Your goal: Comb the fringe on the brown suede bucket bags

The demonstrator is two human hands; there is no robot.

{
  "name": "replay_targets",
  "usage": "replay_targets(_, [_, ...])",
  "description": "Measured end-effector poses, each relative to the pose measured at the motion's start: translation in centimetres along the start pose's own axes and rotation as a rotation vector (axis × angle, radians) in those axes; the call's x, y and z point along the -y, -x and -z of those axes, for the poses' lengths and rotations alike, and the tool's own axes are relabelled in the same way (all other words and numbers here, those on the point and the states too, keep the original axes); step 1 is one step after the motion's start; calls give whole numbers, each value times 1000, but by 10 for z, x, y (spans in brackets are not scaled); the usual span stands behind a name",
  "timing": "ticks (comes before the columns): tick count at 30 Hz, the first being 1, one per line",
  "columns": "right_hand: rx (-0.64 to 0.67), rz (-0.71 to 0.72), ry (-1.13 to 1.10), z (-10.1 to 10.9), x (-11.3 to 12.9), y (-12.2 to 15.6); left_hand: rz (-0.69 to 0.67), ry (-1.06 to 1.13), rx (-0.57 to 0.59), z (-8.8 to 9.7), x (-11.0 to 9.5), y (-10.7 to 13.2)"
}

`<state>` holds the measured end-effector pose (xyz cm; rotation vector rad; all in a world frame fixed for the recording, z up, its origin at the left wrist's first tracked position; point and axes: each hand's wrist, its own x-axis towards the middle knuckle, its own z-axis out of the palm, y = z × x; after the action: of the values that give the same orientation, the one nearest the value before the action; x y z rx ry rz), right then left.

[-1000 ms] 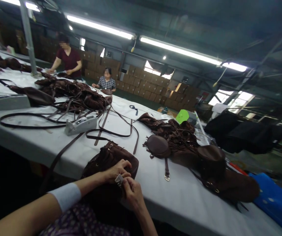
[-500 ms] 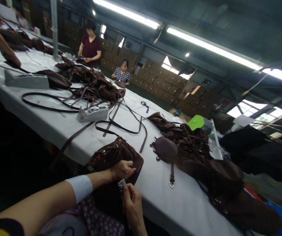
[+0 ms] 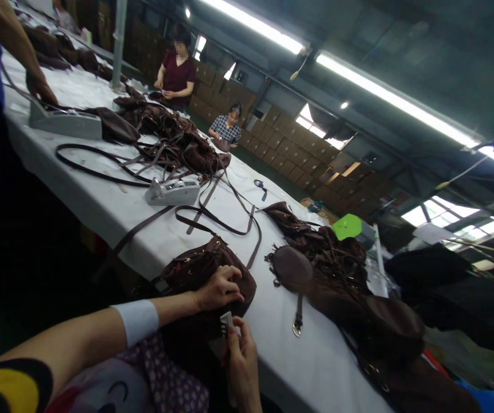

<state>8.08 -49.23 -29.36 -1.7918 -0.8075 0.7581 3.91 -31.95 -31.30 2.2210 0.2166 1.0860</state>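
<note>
A dark brown handbag (image 3: pixel 207 258) with gold-coloured fittings lies at the table's near edge. My left hand (image 3: pixel 221 288) rests on its side, fingers bent and thumb apart, with the bag's surface showing between them. Just below, my right hand (image 3: pixel 242 353) is closed around a small pale tool (image 3: pixel 226 324) with a notched, tooth-like edge; its exact kind is unclear. The tool's tip points up, close to the bag's lower side. From the bag a long thin strap (image 3: pixel 229 231) loops over the white table (image 3: pixel 298 361).
Behind the bag stands a grey tape dispenser (image 3: pixel 173 192), with another dispenser (image 3: pixel 66 123) farther left near a co-worker's hand (image 3: pixel 40 87). Brown bags are heaped at the back (image 3: pixel 178 140) and to the right (image 3: pixel 333 269). Two people work across the table.
My left thumb and fingers have parted on the bag. The tool in my right hand has tilted slightly. The view has shifted, and the co-worker's hand at left has come closer to the far dispenser.
</note>
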Motion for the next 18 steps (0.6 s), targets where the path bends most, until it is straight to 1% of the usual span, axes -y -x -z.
replay_targets(1, [-17,-10,-21,2,1,-1,40,82,0,6,-7,-1])
replay_targets(2, [-37,-8,-40,3,3,-3,79,183,34,11,-13,-1])
replay_targets(4, [-56,23,-73,4,9,-7,153,378,179,15,-19,1])
replay_targets(5, [-53,42,-88,3,12,-9,197,445,244,13,-19,3])
replay_targets(6, [-43,56,-101,2,16,-11,243,483,282,10,-18,6])
replay_targets(7, [-28,63,-113,-1,19,-13,286,497,292,5,-14,8])
replay_targets(9, [-1,48,-139,-7,22,-17,351,484,244,-7,-6,11])
replay_targets(11, [25,-2,-180,-14,22,-18,376,451,183,-19,2,11])
replay_targets(13, [39,-54,-226,-19,18,-16,387,409,139,-27,6,9])
replay_targets(15, [32,-88,-257,-21,13,-12,382,367,116,-31,8,7])
replay_targets(18, [12,-114,-251,-18,7,-5,363,321,100,-31,8,8])
